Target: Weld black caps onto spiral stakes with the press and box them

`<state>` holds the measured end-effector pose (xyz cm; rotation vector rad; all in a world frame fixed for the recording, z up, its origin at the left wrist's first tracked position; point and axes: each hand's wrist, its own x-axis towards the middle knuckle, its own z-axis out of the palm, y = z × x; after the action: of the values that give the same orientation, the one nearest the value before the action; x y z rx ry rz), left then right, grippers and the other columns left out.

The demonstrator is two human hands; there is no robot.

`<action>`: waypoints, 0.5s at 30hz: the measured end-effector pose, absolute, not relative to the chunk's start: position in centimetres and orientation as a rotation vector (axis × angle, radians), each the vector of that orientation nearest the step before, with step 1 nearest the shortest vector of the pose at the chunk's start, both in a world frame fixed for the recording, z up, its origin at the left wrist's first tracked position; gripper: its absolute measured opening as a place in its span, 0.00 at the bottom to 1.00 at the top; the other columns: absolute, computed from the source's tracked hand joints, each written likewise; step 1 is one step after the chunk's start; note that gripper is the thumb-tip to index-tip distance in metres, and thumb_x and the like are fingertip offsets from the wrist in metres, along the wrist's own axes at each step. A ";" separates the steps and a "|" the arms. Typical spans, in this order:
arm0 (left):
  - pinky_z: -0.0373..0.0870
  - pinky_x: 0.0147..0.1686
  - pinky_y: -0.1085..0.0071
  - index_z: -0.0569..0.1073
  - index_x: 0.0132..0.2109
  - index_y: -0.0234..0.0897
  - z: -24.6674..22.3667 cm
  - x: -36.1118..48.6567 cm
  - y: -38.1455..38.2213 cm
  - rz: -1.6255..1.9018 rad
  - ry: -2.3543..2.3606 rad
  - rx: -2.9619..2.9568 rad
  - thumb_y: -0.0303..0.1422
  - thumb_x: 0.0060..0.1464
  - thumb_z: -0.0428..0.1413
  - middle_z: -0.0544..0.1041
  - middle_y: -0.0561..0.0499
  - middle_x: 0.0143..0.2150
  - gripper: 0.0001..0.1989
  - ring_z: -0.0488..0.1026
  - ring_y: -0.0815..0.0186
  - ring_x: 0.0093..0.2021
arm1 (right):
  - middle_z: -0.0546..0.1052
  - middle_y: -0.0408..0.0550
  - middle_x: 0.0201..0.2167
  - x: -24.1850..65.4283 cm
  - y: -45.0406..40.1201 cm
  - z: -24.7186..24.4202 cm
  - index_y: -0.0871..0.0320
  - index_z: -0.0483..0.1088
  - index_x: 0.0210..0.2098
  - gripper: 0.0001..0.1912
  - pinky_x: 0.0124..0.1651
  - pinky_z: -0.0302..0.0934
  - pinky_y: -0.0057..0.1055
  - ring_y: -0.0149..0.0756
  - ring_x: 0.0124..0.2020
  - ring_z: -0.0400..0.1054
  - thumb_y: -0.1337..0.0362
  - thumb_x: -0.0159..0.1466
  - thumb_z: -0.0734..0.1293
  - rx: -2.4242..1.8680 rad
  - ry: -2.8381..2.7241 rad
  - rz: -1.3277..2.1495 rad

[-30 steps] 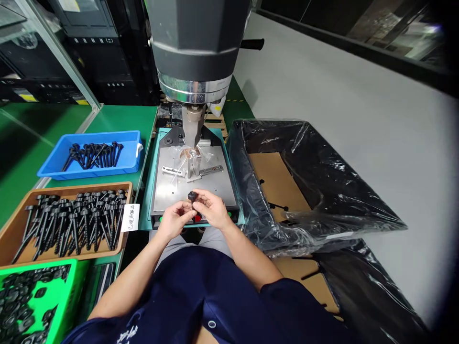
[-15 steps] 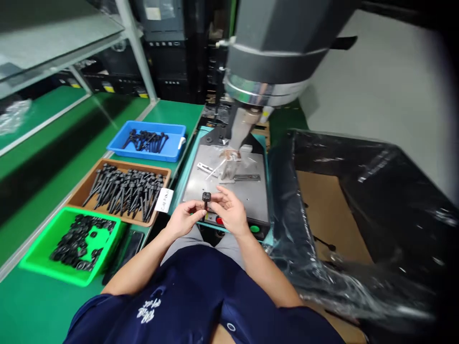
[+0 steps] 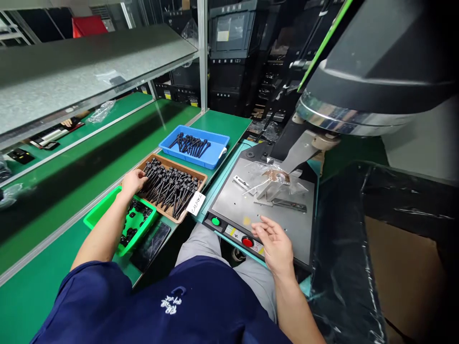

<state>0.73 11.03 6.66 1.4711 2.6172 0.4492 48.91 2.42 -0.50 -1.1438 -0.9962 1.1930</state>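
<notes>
Black bolts (image 3: 171, 185) are heaped in the brown tray (image 3: 184, 168), fewer in the blue tray (image 3: 193, 160); loose caps (image 3: 143, 212) are left unused in the green bin (image 3: 96, 216). The left hand (image 3: 132, 182) is placed at the bolts (any grip is hard to tell); the right hand (image 3: 275, 243), seemingly empty, is held loosely spread.

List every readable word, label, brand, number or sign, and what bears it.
"科技 (二)": black plastic crate; preceding characters unclear.
"OK": white paper card at brown plastic tray; other handwriting blurred.
Unreadable: white embroidery on navy cloth shirt; yellow-white stickers on black front panel; lettering on grey plastic crate.
</notes>
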 end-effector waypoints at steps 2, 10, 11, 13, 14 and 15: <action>0.66 0.38 0.65 0.74 0.38 0.38 6.4 -0.6 12.2 0.317 2.676 1.432 0.34 0.51 0.57 0.77 0.45 0.36 0.07 0.72 0.59 0.36 | 0.80 0.50 0.33 49.3 2.3 -0.7 0.59 0.71 0.47 0.23 0.37 0.72 0.35 0.36 0.33 0.75 0.54 0.57 0.75 -1.176 -0.996 1.188; 0.66 0.36 0.67 0.74 0.42 0.34 4.7 -2.1 14.8 0.106 2.670 1.377 0.33 0.55 0.54 0.77 0.44 0.34 0.10 0.72 0.59 0.35 | 0.80 0.51 0.34 53.4 2.3 -2.0 0.61 0.71 0.47 0.29 0.36 0.71 0.33 0.36 0.32 0.74 0.51 0.52 0.76 -1.377 -0.862 0.952; 0.66 0.37 0.66 0.74 0.43 0.34 4.6 -2.2 14.8 0.100 2.666 1.390 0.33 0.55 0.54 0.77 0.42 0.36 0.11 0.72 0.57 0.37 | 0.79 0.50 0.33 54.1 2.1 -2.0 0.61 0.72 0.46 0.30 0.36 0.70 0.32 0.35 0.32 0.74 0.50 0.51 0.77 -1.408 -0.824 0.897; 0.66 0.39 0.64 0.75 0.44 0.34 4.5 -2.6 14.5 0.104 2.659 1.425 0.35 0.54 0.55 0.78 0.40 0.40 0.12 0.73 0.53 0.40 | 0.79 0.50 0.32 55.5 1.2 -1.8 0.61 0.72 0.44 0.31 0.35 0.70 0.33 0.35 0.31 0.73 0.48 0.49 0.77 -1.470 -0.756 0.808; 0.67 0.40 0.63 0.76 0.45 0.35 4.6 -2.7 14.1 0.111 2.659 1.439 0.37 0.55 0.54 0.78 0.39 0.42 0.13 0.74 0.52 0.42 | 0.79 0.50 0.32 56.3 0.5 -1.6 0.61 0.72 0.44 0.32 0.35 0.70 0.34 0.36 0.31 0.73 0.46 0.48 0.77 -1.503 -0.739 0.781; 0.67 0.40 0.63 0.76 0.45 0.36 4.7 -2.7 13.5 0.126 2.664 1.452 0.38 0.55 0.54 0.78 0.39 0.42 0.14 0.74 0.51 0.42 | 0.79 0.51 0.33 57.3 -0.3 -1.3 0.60 0.73 0.44 0.32 0.36 0.70 0.35 0.37 0.31 0.74 0.45 0.48 0.77 -1.539 -0.741 0.763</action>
<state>-2.74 13.53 4.74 1.4523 2.6639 0.1262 57.31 -0.28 -1.31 -1.5391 -0.7410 0.7634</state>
